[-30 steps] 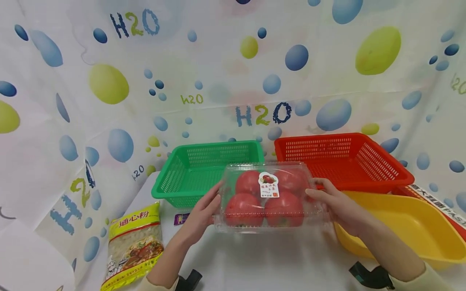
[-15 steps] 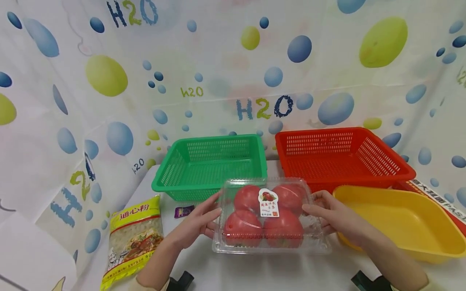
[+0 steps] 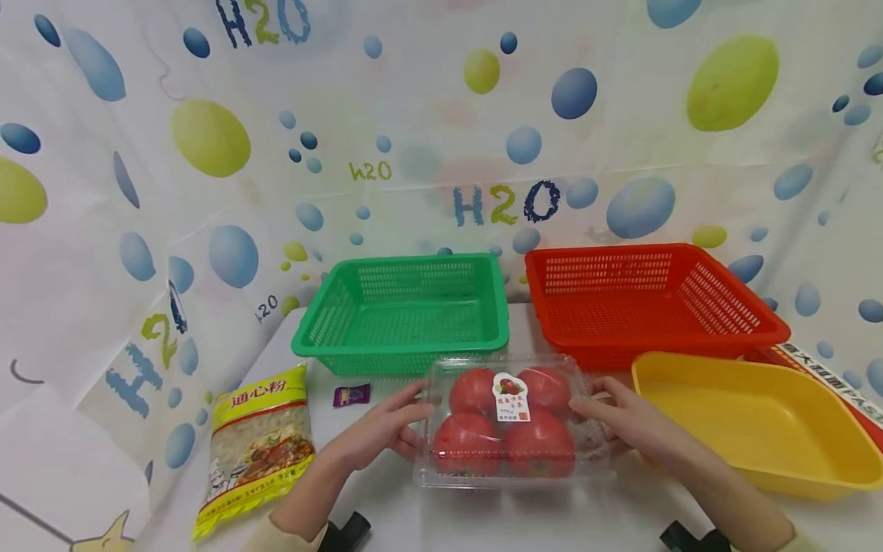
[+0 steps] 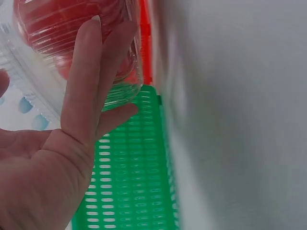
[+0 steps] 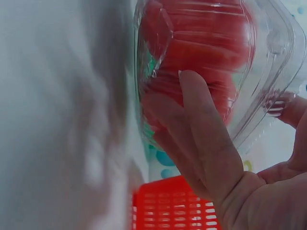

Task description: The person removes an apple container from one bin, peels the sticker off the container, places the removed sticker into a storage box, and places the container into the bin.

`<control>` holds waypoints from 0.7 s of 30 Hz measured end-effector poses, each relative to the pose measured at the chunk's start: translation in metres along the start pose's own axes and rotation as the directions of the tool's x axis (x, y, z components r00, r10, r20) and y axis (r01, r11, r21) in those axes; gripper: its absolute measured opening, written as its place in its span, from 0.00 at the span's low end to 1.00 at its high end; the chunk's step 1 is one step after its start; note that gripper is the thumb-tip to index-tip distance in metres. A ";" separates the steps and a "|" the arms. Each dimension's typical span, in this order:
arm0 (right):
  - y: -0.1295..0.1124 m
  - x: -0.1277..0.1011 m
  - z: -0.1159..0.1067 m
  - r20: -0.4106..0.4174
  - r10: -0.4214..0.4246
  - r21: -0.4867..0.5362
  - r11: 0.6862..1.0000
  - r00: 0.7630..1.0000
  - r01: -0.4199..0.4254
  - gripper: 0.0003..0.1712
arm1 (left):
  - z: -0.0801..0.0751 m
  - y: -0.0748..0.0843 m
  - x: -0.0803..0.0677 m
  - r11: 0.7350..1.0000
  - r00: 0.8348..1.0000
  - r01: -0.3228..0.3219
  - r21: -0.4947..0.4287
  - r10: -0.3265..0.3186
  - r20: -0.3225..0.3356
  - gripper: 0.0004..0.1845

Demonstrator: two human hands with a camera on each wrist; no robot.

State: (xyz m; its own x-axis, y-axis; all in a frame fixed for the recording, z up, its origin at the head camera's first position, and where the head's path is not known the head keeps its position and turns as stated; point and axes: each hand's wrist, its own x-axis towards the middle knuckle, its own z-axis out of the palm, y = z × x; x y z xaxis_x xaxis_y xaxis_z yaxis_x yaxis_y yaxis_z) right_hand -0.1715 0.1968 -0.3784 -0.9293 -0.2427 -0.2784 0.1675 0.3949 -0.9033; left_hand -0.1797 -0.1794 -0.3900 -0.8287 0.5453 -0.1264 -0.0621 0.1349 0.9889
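A clear plastic box (image 3: 509,479) holds several red round fruits (image 3: 465,441) that look like tomatoes, and a white label (image 3: 510,399) is on its lid. It is low over the white table at the front middle. My left hand (image 3: 375,428) grips its left end, thumb at the edge and fingers along the underside in the left wrist view. At the opposite end, my right hand (image 3: 638,418) holds the box between thumb and fingers. The right wrist view shows the right thumb on the rim and the fingers (image 5: 208,124) spread beneath the fruit.
Behind the box stand a green basket (image 3: 407,360) and a red basket (image 3: 662,337). A yellow basin (image 3: 759,414) is at the right, partly over a red printed box (image 3: 838,383). On the left lie a yellow pasta bag (image 3: 258,452) and a small purple packet (image 3: 352,395).
Both hands have lowered the box of fruit toward the table and toward me, out from in front of the baskets. The head view has tilted slightly.
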 end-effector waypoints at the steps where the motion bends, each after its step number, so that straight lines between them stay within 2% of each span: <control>1: 0.001 0.001 0.001 -0.004 -0.004 0.001 1.000 1.000 0.004 0.35 | -0.001 -0.002 0.001 1.000 1.000 0.007 0.004 -0.007 -0.003 0.41; 6: 0.005 0.003 0.004 -0.026 -0.009 -0.019 1.000 1.000 0.008 0.36 | -0.001 -0.011 0.008 1.000 1.000 0.017 0.006 -0.017 -0.014 0.41; 12: 0.007 0.004 0.005 -0.017 0.011 -0.074 0.997 1.000 -0.012 0.40 | -0.001 -0.021 0.008 0.999 1.000 0.027 0.035 -0.027 -0.016 0.41; 17: 0.009 0.006 0.003 -0.012 0.008 -0.111 0.994 1.000 -0.010 0.41 | -0.003 -0.020 0.009 0.994 0.999 0.032 0.105 -0.028 -0.047 0.41; 21: 0.009 0.008 0.001 0.009 0.004 -0.123 0.992 1.000 -0.003 0.44 | -0.004 -0.016 0.008 0.989 0.999 0.038 0.145 -0.033 -0.039 0.42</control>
State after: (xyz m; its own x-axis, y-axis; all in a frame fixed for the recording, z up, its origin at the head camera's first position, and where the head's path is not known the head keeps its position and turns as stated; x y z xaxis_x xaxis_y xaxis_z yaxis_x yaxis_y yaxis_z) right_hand -0.1769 0.1970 -0.3889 -0.9256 -0.2495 -0.2848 0.1281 0.5014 -0.8557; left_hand -0.1881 -0.1807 -0.4069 -0.8473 0.5079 -0.1555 -0.0120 0.2744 0.9616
